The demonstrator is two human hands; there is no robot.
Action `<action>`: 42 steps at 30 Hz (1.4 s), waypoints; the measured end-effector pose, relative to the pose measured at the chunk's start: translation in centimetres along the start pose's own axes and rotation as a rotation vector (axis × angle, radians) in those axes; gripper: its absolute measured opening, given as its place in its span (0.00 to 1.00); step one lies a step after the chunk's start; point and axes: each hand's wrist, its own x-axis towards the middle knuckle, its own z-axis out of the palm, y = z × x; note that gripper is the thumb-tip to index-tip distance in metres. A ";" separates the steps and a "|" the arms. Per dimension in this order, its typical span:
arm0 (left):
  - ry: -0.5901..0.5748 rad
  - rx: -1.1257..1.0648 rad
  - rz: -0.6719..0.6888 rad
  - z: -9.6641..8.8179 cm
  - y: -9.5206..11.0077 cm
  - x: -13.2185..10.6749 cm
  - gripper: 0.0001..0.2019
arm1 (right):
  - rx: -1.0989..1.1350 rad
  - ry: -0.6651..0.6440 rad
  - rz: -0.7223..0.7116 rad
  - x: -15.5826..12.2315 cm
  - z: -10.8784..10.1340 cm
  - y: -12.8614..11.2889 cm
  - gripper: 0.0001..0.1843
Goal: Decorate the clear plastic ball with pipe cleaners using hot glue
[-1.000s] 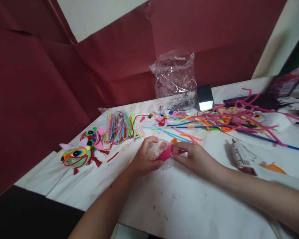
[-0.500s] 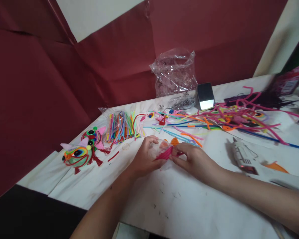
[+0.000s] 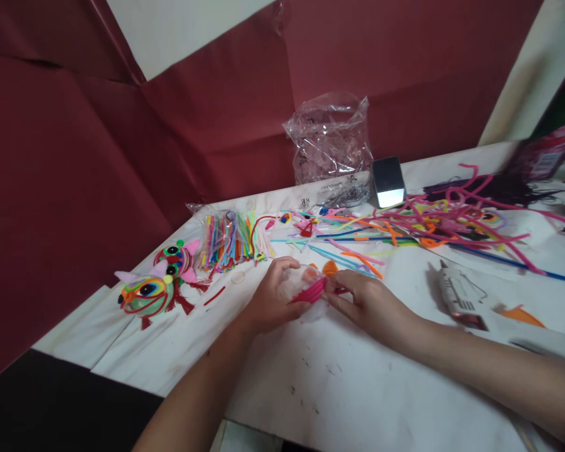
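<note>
In the middle of the head view, my left hand is curled round a clear, rounded plastic craft body. Rows of pink pipe cleaner lie across its near side, and an orange ribbed piece sticks out at the top right. With thumb and fingertips my right hand pinches at the right end of the pink rows. My fingers hide the exact end that they hold. Two colourful animal-like crafts with black eyes and red tassels, the nearer one and the farther one, sit on the left.
A bag of pipe cleaners lies beyond my left hand. Loose pipe cleaners are heaped at the back right. A white glue gun rests right of my right hand. A black box-shaped lamp and a clear bag stand at the back.
My right fingers have shifted very slightly at the end of the pink rows, and the craft body has turned a little in my left hand. Everything else stays put.
</note>
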 end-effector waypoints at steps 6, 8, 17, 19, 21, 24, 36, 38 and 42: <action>-0.003 0.073 -0.002 0.0 0.5 0.0 0.26 | -0.016 -0.002 -0.033 -0.1 0.2 -0.6 0.07; 0.035 0.082 -0.030 0.3 0.6 -0.1 0.25 | -0.033 0.006 -0.040 -0.2 0.2 -0.6 0.07; 0.108 0.025 0.004 0.9 0.1 -0.2 0.25 | -0.102 0.039 -0.157 -0.3 0.2 -0.2 0.08; 0.111 0.032 0.052 1.1 -0.2 -0.2 0.25 | -0.109 0.037 -0.155 -0.2 0.1 0.0 0.08; 0.111 0.033 0.083 1.2 -0.6 -0.1 0.26 | -0.121 0.039 -0.153 -0.2 0.1 0.2 0.08; 0.101 0.016 0.071 1.1 -0.7 -0.1 0.26 | -0.130 0.049 -0.161 -0.2 0.1 0.3 0.08; 0.057 0.110 -0.026 0.4 0.8 0.0 0.27 | -0.101 0.082 -0.162 -0.3 0.4 -1.0 0.07; 0.053 0.121 -0.031 0.3 0.8 0.0 0.26 | -0.088 0.074 -0.152 -0.4 0.3 -0.9 0.06; 0.057 0.108 -0.028 0.2 0.8 -0.1 0.26 | -0.052 0.074 -0.144 -0.5 0.2 -0.7 0.06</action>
